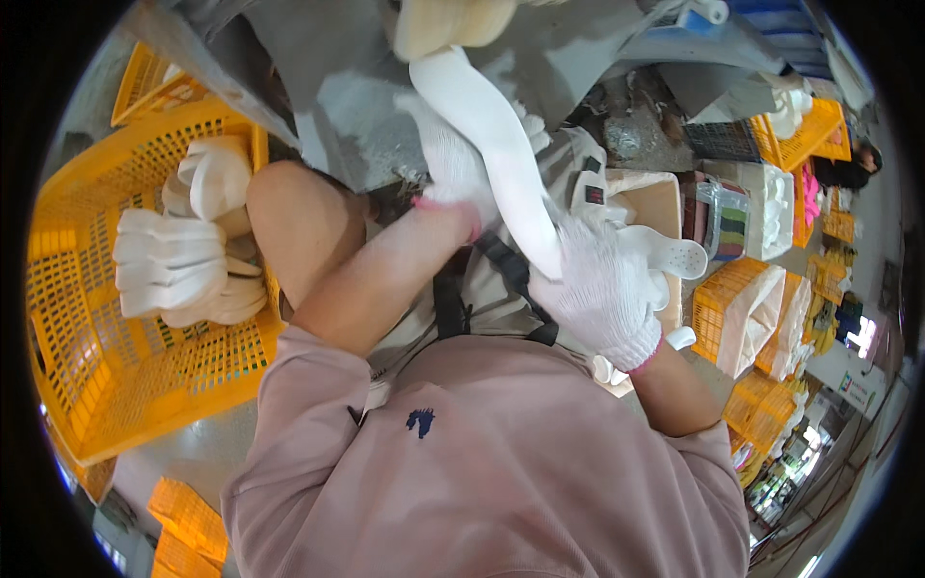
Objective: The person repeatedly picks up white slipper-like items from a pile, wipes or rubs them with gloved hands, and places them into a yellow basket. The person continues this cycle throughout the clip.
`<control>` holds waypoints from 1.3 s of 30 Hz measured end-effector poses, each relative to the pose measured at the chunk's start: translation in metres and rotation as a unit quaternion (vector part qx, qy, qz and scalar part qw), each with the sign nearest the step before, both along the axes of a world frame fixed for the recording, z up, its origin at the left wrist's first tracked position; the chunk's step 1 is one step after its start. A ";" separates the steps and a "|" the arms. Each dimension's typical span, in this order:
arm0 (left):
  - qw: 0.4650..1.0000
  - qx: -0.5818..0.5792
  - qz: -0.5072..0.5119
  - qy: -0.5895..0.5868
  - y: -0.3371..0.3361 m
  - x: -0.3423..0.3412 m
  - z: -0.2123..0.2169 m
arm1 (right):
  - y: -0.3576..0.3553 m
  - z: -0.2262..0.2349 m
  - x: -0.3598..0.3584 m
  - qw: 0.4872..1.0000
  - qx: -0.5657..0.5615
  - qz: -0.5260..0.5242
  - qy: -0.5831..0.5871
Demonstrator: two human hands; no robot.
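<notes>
White sock [487, 125] stretched on form; left hand [453, 164], right hand [597, 289] both gripping it.

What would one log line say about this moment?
left hand: gripping white sock | right hand: gripping sock lower down | yellow basket: holds stacked white socks

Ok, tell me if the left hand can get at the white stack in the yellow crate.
Probably yes: the stack lies uncovered in the crate on that side, but the left hand is gripping the white sock.
</notes>
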State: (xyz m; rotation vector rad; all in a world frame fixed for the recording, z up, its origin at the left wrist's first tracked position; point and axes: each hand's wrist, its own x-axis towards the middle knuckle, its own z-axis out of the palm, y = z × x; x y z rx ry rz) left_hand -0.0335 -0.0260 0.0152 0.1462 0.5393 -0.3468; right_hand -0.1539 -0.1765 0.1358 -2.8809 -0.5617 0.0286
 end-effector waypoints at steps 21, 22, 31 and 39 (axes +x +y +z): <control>0.998 0.054 0.003 -0.045 0.017 0.019 0.026 | -0.018 -0.014 0.014 0.691 0.532 -0.335 0.356; 0.995 0.043 0.025 -0.085 0.016 0.023 0.022 | -0.024 -0.011 0.015 0.674 0.544 -0.345 0.362; 0.740 0.610 -0.075 -0.273 0.098 -0.030 0.057 | -0.104 -0.070 0.006 0.871 0.323 -0.275 0.249; 0.369 0.786 0.288 0.404 0.419 -0.115 0.021 | -0.225 -0.075 -0.097 0.891 0.013 -0.334 0.307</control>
